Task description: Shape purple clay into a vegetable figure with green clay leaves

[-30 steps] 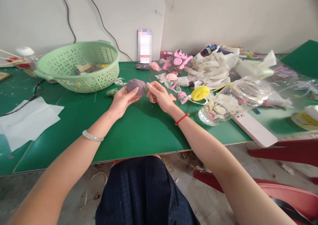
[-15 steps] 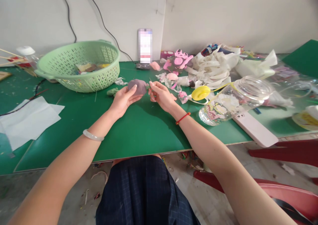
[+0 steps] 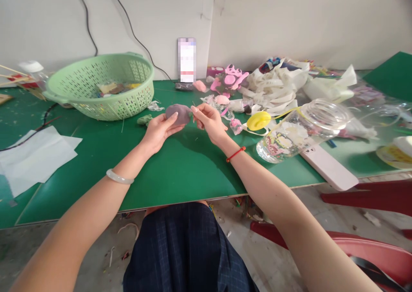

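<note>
person seated at green, smooth-topped table (image 3: 174,167), front edge nr lap, left hand (image 3: 157,131) w/ fingers curved round a purple-grey, rounded, soft-looking lump (image 3: 177,114), held up just above the tabletop, shadow below. right hand (image 3: 208,121) at lump's r. end, thumb + index fingers pinched narrow on a thin sliver (image 3: 193,104), too small to identify.

tabletop shiny in front, speckled at far l., w/ a seam across it. to l.: pale-green perforated plastic basket (image 3: 141,93) w/ mixed bits inside; loose white paper sheets (image 3: 41,154); small grey-green clump (image 3: 144,120) btwn basket & left hand. at back: dark upright phone w/ blurred screen (image 3: 187,62), against off-white wall (image 3: 167,8), black cords (image 3: 86,19) trailing down it. r. of ctr: pink figure-like piece (image 3: 231,80) next to a heap of crumpled white strips (image 3: 273,88). nearer: tilted clear bottle (image 3: 298,131) w/ printed pics, yellow round lid (image 3: 259,120) beside it, pale-pink phone (image 3: 334,169) partly behind, nr table edge.

below: grey floor (image 3: 99,244) strewn w/ scraps; red chair (image 3: 370,251) at lower r.
</note>
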A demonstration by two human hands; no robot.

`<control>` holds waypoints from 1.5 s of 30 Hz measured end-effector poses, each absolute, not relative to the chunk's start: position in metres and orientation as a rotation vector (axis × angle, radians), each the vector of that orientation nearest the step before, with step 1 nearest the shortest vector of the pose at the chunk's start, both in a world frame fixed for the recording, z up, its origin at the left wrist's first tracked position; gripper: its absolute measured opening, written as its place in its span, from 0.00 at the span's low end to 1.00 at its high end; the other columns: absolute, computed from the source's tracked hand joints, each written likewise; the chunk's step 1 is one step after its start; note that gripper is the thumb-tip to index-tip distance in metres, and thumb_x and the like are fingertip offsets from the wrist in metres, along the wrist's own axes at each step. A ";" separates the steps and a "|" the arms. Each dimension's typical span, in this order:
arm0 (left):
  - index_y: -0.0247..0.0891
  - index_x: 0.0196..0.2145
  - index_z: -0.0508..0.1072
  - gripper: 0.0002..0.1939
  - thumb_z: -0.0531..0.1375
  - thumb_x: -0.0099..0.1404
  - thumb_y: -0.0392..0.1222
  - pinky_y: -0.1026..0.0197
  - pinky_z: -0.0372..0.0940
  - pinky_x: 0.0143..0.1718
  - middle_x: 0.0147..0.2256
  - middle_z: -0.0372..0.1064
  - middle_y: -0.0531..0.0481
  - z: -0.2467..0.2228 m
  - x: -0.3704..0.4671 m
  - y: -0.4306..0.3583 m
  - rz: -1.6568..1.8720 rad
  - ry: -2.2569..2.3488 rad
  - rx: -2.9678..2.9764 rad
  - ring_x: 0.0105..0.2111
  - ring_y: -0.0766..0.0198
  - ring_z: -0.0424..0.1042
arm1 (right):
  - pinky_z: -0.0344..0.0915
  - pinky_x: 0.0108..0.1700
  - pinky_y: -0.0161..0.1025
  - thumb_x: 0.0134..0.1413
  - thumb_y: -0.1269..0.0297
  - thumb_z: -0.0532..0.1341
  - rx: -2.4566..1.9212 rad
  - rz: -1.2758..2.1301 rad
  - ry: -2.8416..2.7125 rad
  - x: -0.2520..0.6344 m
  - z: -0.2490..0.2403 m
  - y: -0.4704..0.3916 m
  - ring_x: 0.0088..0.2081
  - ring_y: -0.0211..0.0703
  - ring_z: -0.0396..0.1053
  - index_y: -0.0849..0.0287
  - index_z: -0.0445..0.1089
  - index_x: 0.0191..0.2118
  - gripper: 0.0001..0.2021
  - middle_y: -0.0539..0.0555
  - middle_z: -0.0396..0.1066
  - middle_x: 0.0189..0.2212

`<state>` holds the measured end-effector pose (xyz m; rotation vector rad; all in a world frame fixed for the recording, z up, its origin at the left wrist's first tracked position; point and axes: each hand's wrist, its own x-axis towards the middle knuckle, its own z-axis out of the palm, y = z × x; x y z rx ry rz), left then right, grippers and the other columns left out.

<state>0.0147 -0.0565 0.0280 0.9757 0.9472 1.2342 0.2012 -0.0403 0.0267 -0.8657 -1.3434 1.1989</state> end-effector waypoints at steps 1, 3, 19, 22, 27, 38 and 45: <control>0.36 0.42 0.81 0.20 0.77 0.59 0.50 0.51 0.77 0.57 0.43 0.84 0.43 0.029 0.015 -0.057 1.235 0.944 0.971 0.46 0.54 0.84 | 0.55 0.24 0.34 0.54 0.34 0.70 -0.872 1.196 -1.340 0.201 0.026 -0.040 0.23 0.32 0.56 0.54 0.63 0.31 0.28 0.46 0.63 0.24; 0.36 0.42 0.82 0.19 0.77 0.59 0.50 0.53 0.77 0.57 0.43 0.84 0.43 0.030 0.015 -0.057 1.234 0.941 0.959 0.46 0.55 0.84 | 0.55 0.24 0.34 0.56 0.32 0.67 -0.887 1.213 -1.314 0.202 0.025 -0.039 0.23 0.32 0.56 0.55 0.63 0.30 0.29 0.46 0.64 0.25; 0.35 0.39 0.82 0.18 0.78 0.58 0.49 0.56 0.78 0.52 0.41 0.84 0.44 0.031 0.016 -0.058 1.223 0.978 0.942 0.41 0.58 0.84 | 0.51 0.23 0.32 0.56 0.39 0.71 -0.889 1.330 -1.230 0.201 0.026 -0.040 0.20 0.29 0.54 0.56 0.61 0.28 0.27 0.43 0.59 0.19; 0.36 0.40 0.82 0.19 0.78 0.58 0.50 0.56 0.78 0.52 0.42 0.84 0.44 0.031 0.016 -0.058 1.224 0.968 0.939 0.42 0.58 0.84 | 0.51 0.23 0.33 0.57 0.38 0.70 -0.911 1.336 -1.177 0.201 0.024 -0.039 0.20 0.29 0.56 0.56 0.62 0.29 0.27 0.45 0.63 0.22; 0.35 0.39 0.82 0.18 0.78 0.57 0.49 0.57 0.78 0.51 0.40 0.84 0.45 0.029 0.015 -0.058 1.229 0.971 0.938 0.39 0.60 0.83 | 0.52 0.22 0.33 0.54 0.37 0.71 -0.890 1.330 -1.288 0.202 0.023 -0.040 0.20 0.29 0.57 0.57 0.65 0.28 0.28 0.46 0.66 0.23; 0.37 0.41 0.82 0.20 0.77 0.59 0.52 0.54 0.77 0.54 0.42 0.84 0.44 0.032 0.016 -0.060 1.206 0.984 0.971 0.43 0.57 0.84 | 0.51 0.23 0.31 0.57 0.42 0.72 -0.871 1.372 -1.251 0.201 0.028 -0.043 0.21 0.29 0.55 0.57 0.63 0.27 0.26 0.44 0.62 0.19; 0.37 0.42 0.81 0.21 0.71 0.65 0.58 0.52 0.76 0.56 0.44 0.84 0.41 0.031 0.014 -0.057 1.215 1.004 0.909 0.47 0.53 0.83 | 0.53 0.22 0.32 0.59 0.39 0.70 -0.878 1.424 -1.133 0.200 0.029 -0.042 0.20 0.31 0.57 0.55 0.61 0.29 0.26 0.45 0.63 0.21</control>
